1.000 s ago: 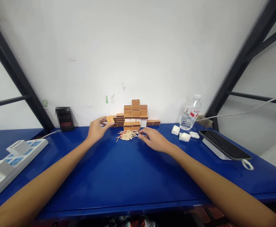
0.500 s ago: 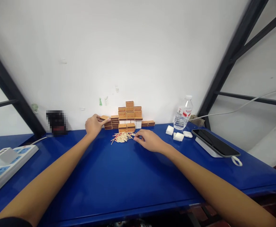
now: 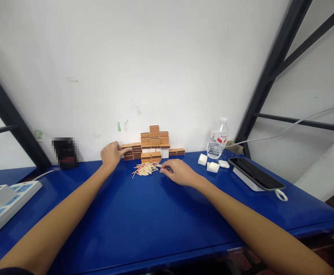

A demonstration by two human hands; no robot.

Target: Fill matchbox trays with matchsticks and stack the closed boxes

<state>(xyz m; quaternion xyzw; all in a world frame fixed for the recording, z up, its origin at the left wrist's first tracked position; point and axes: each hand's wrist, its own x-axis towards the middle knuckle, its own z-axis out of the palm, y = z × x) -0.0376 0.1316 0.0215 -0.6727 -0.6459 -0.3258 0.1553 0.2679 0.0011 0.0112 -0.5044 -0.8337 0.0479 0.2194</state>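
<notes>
My left hand (image 3: 111,155) is at the left stack of matchboxes (image 3: 136,151), its thumb along the front of the top-left matchbox (image 3: 126,146) and its other fingers curled at the box's end, partly hidden. That box lies level on the stack. My right hand (image 3: 176,171) rests low at the right edge of a loose pile of matches (image 3: 146,169), thumb and forefinger pinched together. Whatever is between those fingertips is too small to make out. Behind the pile rises a stepped stack of orange matchboxes (image 3: 155,142), with two matchboxes (image 3: 151,157) standing in front.
A low row of matchboxes (image 3: 176,151) extends to the right. Farther right are a water bottle (image 3: 217,139), folded white pads (image 3: 213,167), a white case (image 3: 223,164) and a phone (image 3: 255,173) on a stand. A power strip (image 3: 15,198) lies at left on the blue table (image 3: 144,229).
The matchbox that my left hand held tilted now lies flat on the left stack, with the thumb still against it. My right hand stays beside the matches. The view has shifted slightly.
</notes>
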